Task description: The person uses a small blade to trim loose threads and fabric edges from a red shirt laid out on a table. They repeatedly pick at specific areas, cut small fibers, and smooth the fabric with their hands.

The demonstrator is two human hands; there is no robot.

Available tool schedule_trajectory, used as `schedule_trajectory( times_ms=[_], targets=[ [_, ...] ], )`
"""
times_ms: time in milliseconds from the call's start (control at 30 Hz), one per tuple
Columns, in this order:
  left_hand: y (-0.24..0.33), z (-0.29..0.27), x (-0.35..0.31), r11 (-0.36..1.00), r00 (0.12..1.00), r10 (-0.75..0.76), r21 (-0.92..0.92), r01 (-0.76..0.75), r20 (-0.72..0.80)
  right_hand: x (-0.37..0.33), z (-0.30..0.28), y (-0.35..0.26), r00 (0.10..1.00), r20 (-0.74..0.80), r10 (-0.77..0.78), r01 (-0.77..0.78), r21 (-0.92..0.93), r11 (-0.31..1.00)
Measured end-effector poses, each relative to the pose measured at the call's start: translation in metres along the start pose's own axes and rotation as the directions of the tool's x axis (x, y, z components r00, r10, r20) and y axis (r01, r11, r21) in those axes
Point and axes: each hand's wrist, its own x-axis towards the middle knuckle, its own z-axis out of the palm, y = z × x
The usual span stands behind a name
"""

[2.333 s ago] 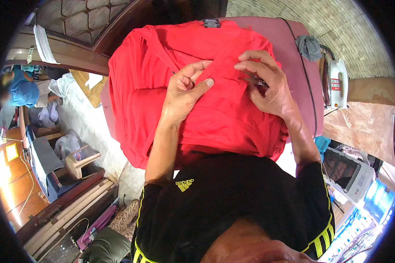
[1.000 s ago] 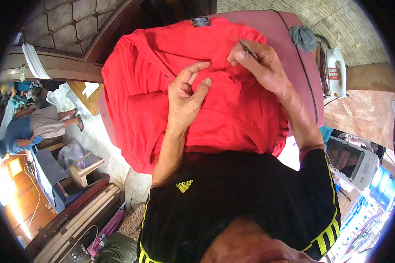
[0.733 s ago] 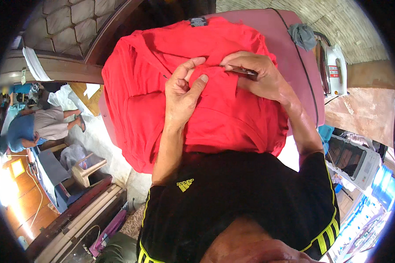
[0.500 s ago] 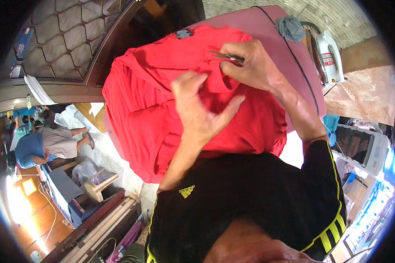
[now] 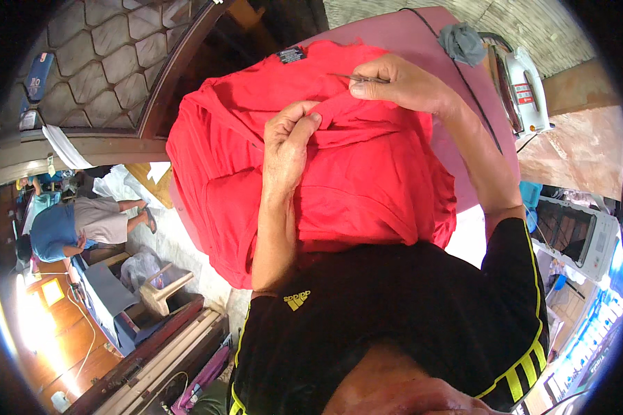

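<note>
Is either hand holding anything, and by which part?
Left hand: red cloth, pinched at a fold. Right hand: thin metal tool, by its rear end, pointed tip free.

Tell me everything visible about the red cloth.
The red cloth looks like soft fabric, wrinkled and bunched in loose folds, with a dark label at its far edge. It lies over a pink board. The left grip pinches a fold; the right grip, holding a thin tool, is at its far right, contact unclear.
</note>
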Motion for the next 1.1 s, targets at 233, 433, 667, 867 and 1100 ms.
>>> schedule_trajectory(
  times_ms=[233,433,667,867,1100],
  targets=[
    [-0.006,0.006,0.002,0.996,0.997,0.029,-0.084,-0.034,-0.068,-0.009,0.010,0.003,0.974,-0.189,-0.128,0.124,-0.033,0.992],
    [-0.005,0.010,-0.010,0.945,0.938,0.310,0.159,-0.286,-0.156,-0.026,0.023,-0.019,0.743,-0.527,-0.413,0.137,-0.484,0.864],
    [-0.004,0.041,-0.045,0.472,0.685,0.703,0.593,-0.652,0.193,-0.067,0.088,-0.033,0.830,-0.543,0.128,0.221,0.530,0.819],
    [-0.009,0.005,-0.080,0.425,0.730,0.591,0.637,-0.643,0.342,-0.088,0.088,-0.049,0.863,-0.484,0.148,0.154,0.529,0.835],
    [0.007,-0.042,-0.070,-0.053,0.835,0.486,0.963,-0.266,0.257,-0.121,0.088,-0.055,0.792,-0.609,-0.039,0.258,0.277,0.925]
  ],
)
